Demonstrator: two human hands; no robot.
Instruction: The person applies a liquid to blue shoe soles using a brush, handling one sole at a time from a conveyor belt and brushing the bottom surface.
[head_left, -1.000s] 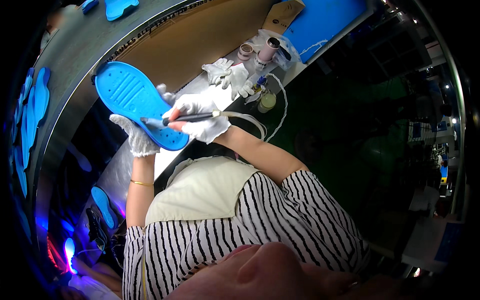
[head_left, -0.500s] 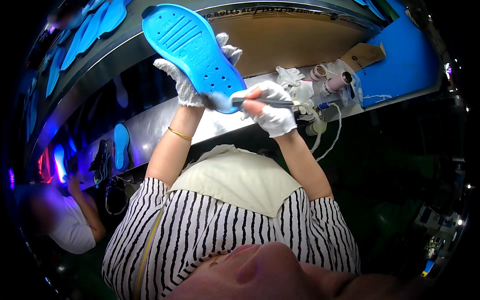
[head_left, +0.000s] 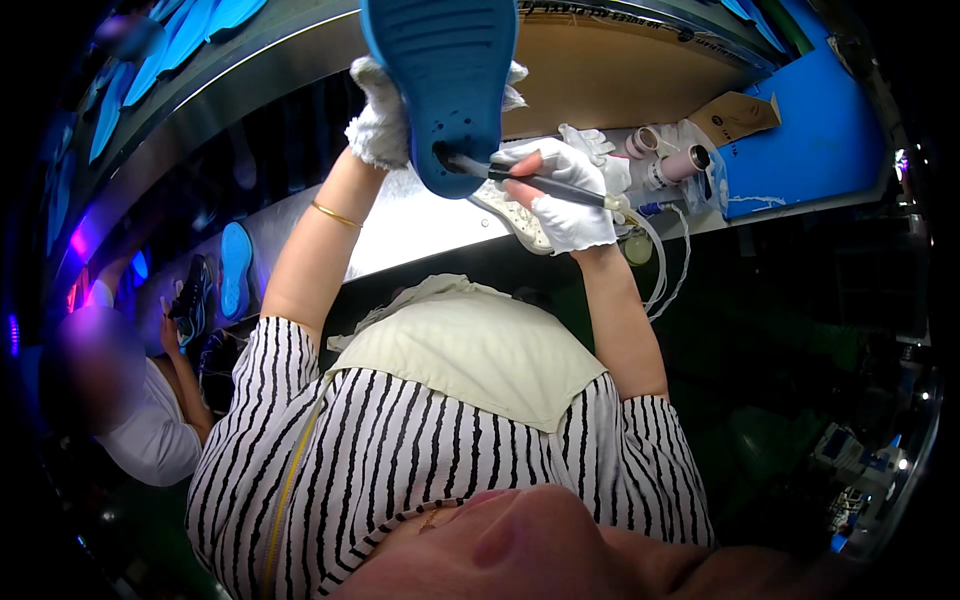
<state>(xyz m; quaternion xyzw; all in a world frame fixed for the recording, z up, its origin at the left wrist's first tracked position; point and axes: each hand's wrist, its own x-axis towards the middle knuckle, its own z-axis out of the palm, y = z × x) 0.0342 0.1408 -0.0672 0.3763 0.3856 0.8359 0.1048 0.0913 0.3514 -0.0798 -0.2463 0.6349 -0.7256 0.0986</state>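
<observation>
Pinching a dark-handled brush [head_left: 562,189], the right hand [head_left: 575,195] holds its tip against the blue sole [head_left: 450,85], just left of those fingers. Thumb and fingers of the left hand [head_left: 380,118] clasp that sole's opposite edges. Beyond the right fingers, rightward, lies a pink cylinder [head_left: 682,164].

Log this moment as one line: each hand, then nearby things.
Left hand: holding blue sole; Right hand: holding brush, bristles at sole's lower end; Nearby: white gloves, pink bottle

Worn on head, left of side-by-side pair; facing steeply down through wide fisheye, close above striped shirt [head_left: 430,455], taking in workbench [head_left: 420,228] beyond
</observation>
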